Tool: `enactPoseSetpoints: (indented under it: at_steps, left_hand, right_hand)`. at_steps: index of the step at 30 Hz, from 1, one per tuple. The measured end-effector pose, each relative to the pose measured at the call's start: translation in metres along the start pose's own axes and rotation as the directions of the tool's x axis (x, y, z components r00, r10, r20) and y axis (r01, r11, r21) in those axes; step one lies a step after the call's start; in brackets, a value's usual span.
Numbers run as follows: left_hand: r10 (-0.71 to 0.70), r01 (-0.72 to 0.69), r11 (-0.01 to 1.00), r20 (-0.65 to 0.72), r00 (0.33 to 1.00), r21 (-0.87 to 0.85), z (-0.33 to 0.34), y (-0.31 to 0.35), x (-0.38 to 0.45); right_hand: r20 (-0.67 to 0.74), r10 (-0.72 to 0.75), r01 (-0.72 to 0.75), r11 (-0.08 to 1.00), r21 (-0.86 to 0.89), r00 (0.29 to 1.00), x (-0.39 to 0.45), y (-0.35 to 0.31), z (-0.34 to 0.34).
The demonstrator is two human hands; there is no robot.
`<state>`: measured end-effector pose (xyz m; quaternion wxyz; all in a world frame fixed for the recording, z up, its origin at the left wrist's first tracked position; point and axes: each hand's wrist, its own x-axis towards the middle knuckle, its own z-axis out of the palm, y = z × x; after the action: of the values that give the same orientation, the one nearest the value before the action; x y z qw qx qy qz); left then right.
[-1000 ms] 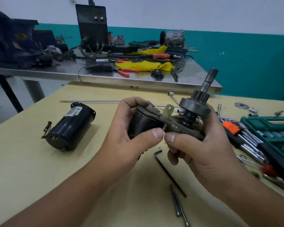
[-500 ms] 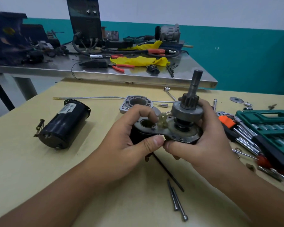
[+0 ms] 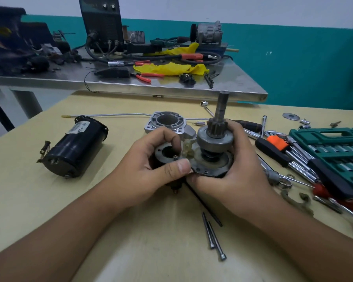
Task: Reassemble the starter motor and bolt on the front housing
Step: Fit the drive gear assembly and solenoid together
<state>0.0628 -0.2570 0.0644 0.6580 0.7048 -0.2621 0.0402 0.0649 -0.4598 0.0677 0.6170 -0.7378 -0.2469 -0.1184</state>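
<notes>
I hold the starter's middle assembly upright just above the yellow table (image 3: pixel 49 204). My left hand (image 3: pixel 151 169) grips the dark solenoid (image 3: pixel 167 152), thumb across its front. My right hand (image 3: pixel 238 169) grips the drive unit (image 3: pixel 214 139), whose pinion gear and shaft point up. A pale plastic fork lever (image 3: pixel 187 148) sits between them. The silver front housing (image 3: pixel 167 123) lies on the table just behind my left hand. The black motor body (image 3: pixel 75 147) lies on its side at the left. Two long bolts (image 3: pixel 213 237) lie near my wrists.
A green socket set case (image 3: pixel 334 147) and a bundle of hex keys (image 3: pixel 289 147) lie at the right among loose sockets and screwdrivers. A black hex key (image 3: pixel 204 204) lies under my hands. A steel bench (image 3: pixel 243 84) with a welder, pliers and yellow rags stands behind.
I have tilted the assembly from slanted to upright and lowered it towards the table. The front housing behind my left hand has come into view.
</notes>
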Motion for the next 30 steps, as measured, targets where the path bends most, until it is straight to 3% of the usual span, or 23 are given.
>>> enactPoseSetpoints:
  at_steps: [7, 14, 20, 25, 30]
  left_hand:
    - [-0.131, 0.100, 0.974, -0.146, 0.981, -0.202, 0.005, -0.008, 0.002]
    - [-0.142, 0.120, 0.981, -0.145, 0.979, -0.152, 0.013, -0.001, 0.001]
    - [-0.157, 0.156, 0.981, -0.001, 0.988, 0.114, 0.005, 0.004, -0.005]
    - [-0.186, 0.188, 0.981, -0.049, 0.981, 0.056, 0.015, 0.012, -0.006]
    - [-0.070, 0.068, 0.997, -0.059, 0.996, -0.049, 0.020, 0.023, -0.010]
  right_hand:
    - [0.029, 0.039, -0.038, 0.999, -0.025, 0.999, 0.000, 0.006, 0.009]
    - [0.059, 0.090, -0.090, 0.996, -0.006, 0.994, 0.001, 0.001, -0.007]
    - [0.090, 0.138, -0.136, 0.990, -0.032, 0.986, 0.001, -0.002, -0.018]
    - [0.156, 0.141, -0.139, 0.990, -0.019, 0.978, 0.003, -0.005, -0.023]
    - [0.188, 0.083, -0.102, 0.991, 0.091, 0.979, 0.002, -0.012, -0.020]
